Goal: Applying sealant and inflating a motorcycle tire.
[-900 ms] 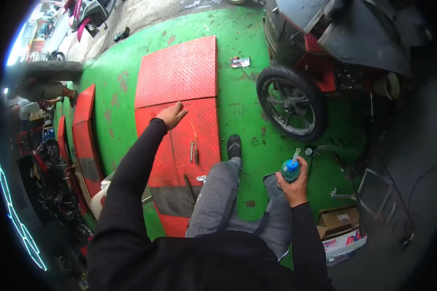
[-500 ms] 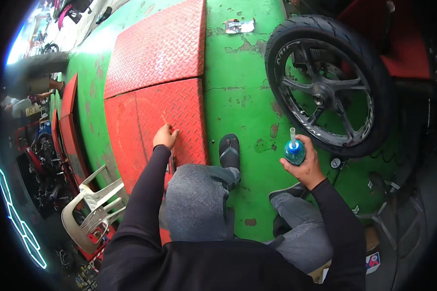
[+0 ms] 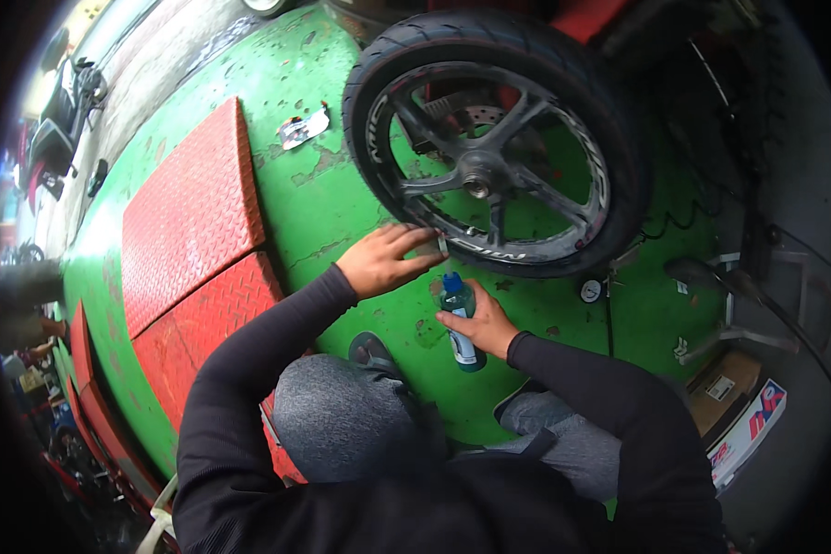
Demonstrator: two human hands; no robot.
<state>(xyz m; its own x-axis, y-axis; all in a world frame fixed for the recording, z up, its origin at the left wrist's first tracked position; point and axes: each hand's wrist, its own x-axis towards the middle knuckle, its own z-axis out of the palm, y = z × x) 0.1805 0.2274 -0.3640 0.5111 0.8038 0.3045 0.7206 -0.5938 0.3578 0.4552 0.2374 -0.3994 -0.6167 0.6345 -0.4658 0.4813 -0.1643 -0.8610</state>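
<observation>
My right hand [image 3: 485, 321] grips a clear bottle [image 3: 467, 355] of blue-green liquid with a blue cap. It stands nearly upright, a little below the wheel's rim. My left hand [image 3: 388, 258] reaches over to the left of the bottle, its fingers together. At its fingertips shows a short, pale, clear piece [image 3: 442, 247] that looks like the bottle's tube; the fingers partly hide it. Just beyond both hands is a motorcycle wheel [image 3: 476, 183] with a black tyre and dark spokes. The bottle and the wheel appear apart.
A round pressure gauge [image 3: 590, 291] lies right of the bottle. Left is a red tread-plate ramp [image 3: 194, 208] on the green floor. A torn packet [image 3: 303, 126] lies beyond it. A cardboard box [image 3: 725, 386] and a white box [image 3: 752, 432] sit at the right, near a metal frame [image 3: 757, 337].
My left hand has left the red ramp and come across to the bottle. The clear tube is off the bottle's cap. My view has turned right, bringing the wheel nearer the middle.
</observation>
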